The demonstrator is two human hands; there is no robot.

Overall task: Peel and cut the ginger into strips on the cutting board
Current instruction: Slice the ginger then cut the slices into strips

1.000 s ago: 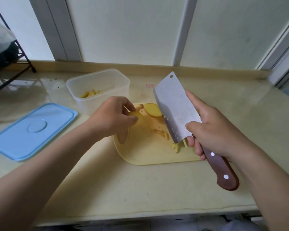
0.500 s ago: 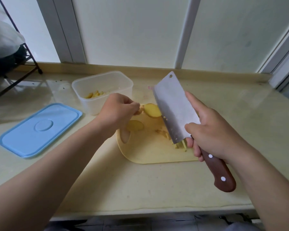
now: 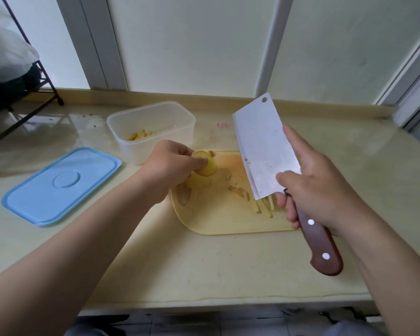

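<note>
Beige counter (image 3: 228, 267), cutting board (image 3: 218, 219) mid-surface. Left hand (image 3: 170, 166) pinches ginger slice (image 3: 205, 166) at board's left edge; right hand (image 3: 318, 187) grips cleaver (image 3: 264, 146) handle, blade raised.

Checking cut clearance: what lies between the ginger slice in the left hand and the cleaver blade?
Head view: only bare cutting board with a few small ginger scraps between the ginger slice, pinched by the left hand, and the cleaver.

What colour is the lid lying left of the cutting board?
Light blue; the lid shows best in the head view.
</note>
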